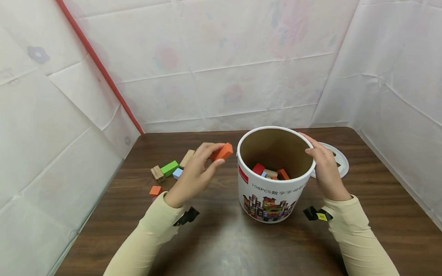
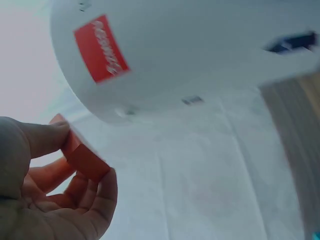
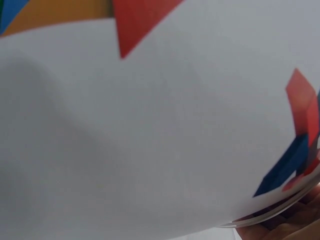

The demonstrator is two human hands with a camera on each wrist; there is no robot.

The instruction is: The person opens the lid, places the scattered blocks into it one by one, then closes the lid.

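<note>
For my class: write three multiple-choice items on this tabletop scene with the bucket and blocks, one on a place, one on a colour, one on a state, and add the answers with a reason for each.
1. Where does the lid lie?
A. On the bucket
B. On the table behind the right hand
C. Among the loose blocks on the left

2. What colour is the block held in the left hand?
A. Green
B. Blue
C. Orange

3. In what state is the bucket?
A. Upright, open, with some blocks at the bottom
B. Tipped on its side
C. Upright and closed

Answers:
1. B: the head view shows the lid flat on the table, partly hidden by the right hand.
2. C: head and left wrist views both show an orange block pinched in the fingers.
3. A: the bucket stands open-topped, with red, orange and tan blocks inside.
</note>
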